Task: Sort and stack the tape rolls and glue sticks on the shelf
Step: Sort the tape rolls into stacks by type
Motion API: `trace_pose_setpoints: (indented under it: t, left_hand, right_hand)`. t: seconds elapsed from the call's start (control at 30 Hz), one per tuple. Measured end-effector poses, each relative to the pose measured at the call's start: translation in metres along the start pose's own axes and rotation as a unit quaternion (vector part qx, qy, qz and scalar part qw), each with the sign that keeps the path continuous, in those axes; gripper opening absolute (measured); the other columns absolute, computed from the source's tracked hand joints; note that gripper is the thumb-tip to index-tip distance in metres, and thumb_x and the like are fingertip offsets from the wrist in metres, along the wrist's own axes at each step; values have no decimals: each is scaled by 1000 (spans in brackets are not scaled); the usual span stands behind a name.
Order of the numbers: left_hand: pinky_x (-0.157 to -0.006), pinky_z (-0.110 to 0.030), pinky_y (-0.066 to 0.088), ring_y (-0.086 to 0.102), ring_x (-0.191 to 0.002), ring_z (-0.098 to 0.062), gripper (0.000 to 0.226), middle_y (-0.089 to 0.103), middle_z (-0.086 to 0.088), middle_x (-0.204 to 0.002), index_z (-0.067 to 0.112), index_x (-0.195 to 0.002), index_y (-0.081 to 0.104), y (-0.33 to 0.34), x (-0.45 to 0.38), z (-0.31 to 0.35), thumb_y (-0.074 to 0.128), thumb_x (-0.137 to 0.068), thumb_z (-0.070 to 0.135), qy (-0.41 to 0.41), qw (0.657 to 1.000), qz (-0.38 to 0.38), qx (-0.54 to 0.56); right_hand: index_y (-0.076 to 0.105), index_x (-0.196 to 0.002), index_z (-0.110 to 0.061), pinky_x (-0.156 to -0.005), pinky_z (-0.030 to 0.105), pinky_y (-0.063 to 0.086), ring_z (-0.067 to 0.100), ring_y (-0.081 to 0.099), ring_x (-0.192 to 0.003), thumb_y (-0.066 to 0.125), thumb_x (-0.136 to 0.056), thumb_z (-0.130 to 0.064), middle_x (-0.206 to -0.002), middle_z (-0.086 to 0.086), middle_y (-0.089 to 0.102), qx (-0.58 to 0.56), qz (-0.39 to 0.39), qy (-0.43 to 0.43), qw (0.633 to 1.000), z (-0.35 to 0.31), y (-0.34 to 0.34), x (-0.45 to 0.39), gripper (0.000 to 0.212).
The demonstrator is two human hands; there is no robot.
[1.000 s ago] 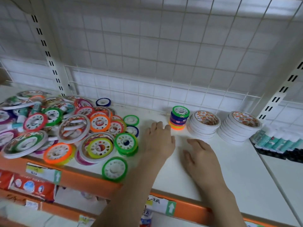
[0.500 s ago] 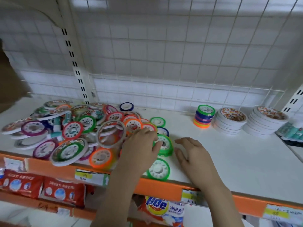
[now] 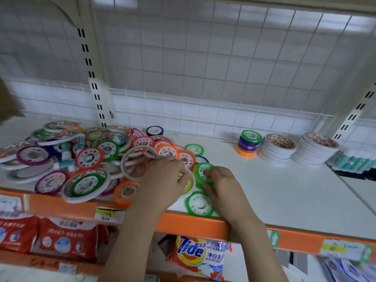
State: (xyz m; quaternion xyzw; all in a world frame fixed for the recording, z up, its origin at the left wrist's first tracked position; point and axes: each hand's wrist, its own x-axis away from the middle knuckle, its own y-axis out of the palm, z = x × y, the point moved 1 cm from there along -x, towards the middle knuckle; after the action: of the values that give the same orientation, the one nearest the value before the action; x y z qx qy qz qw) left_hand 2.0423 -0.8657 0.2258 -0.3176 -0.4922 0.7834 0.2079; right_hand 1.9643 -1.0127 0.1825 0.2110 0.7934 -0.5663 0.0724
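Note:
A loose pile of coloured tape rolls [image 3: 89, 157] covers the left of the white shelf [image 3: 284, 190], with a few glue sticks [image 3: 66, 149] mixed in. My left hand [image 3: 164, 178] curls over a white-rimmed roll [image 3: 191, 181] at the pile's right edge. My right hand [image 3: 221, 184] pinches a green tape roll [image 3: 201, 169] just beside it. Another green roll [image 3: 198, 203] lies flat at the shelf's front edge below my hands. At the back right stand a stack of small coloured rolls [image 3: 248, 143] and two stacks of wide white rolls [image 3: 277, 148] [image 3: 316, 149].
A row of glue sticks [image 3: 352, 161] lies at the far right. A wire grid backs the shelf, with a slotted upright [image 3: 93, 78] behind the pile. The orange front rail [image 3: 193, 222] carries price tags. Detergent bags [image 3: 195, 253] sit on the shelf below.
Both hands moved left from the bare shelf surface to the pile's right edge. The left hand settled on a white-rimmed roll and the right hand closed onto the green roll.

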Motion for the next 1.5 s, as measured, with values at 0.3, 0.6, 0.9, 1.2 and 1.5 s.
trace_pose_setpoints:
  t: [0.3, 0.6, 0.9, 1.2, 1.5]
  left_hand:
    - [-107, -37, 25, 32, -126, -21, 61, 38, 0, -131, 22, -126, 41, 20, 1, 11, 60, -79, 56, -12, 989, -117, -93]
    - [-56, -31, 27, 32, -53, -11, 44, 36, 4, -58, 21, -59, 30, 5, -5, 18, 45, -95, 42, -15, 996, -54, -63]
    - [-68, -31, 34, 57, -78, -23, 25, 60, 0, -74, 15, -95, 67, -6, -28, 26, 52, -93, 36, -6, 999, 34, 35]
    - [-61, -33, 37, 50, -63, -19, 22, 50, 2, -59, 12, -79, 63, 6, -52, 36, 57, -90, 30, -21, 993, 94, 63]
    - [-46, -20, 27, 35, -45, -6, 25, 36, 4, -49, 10, -75, 61, 17, -62, 50, 57, -91, 29, -35, 992, 120, 30]
  right_hand:
    - [62, -111, 1, -84, 11, 28, 31, 53, -109, 64, -81, -2, -112, 15, 60, 0, 47, 58, 997, 19, -24, 15, 30]
    - [62, -114, -1, -85, 6, 25, 28, 53, -111, 62, -83, -1, -116, 13, 60, -12, 57, 58, 997, 32, -29, 13, 31]
    - [63, -111, 1, -72, 13, 27, 34, 55, -100, 64, -84, -4, -107, 17, 64, 1, 97, 53, 994, 72, -57, -8, 28]
    - [57, -123, -1, -85, 22, 29, 30, 49, -115, 56, -91, -9, -122, 14, 58, 29, 90, 44, 995, 107, -97, -64, 33]
    - [58, -121, -3, -90, 32, 39, 30, 50, -112, 51, -95, -13, -122, 14, 55, 76, -28, 68, 994, 132, -103, -109, 29]
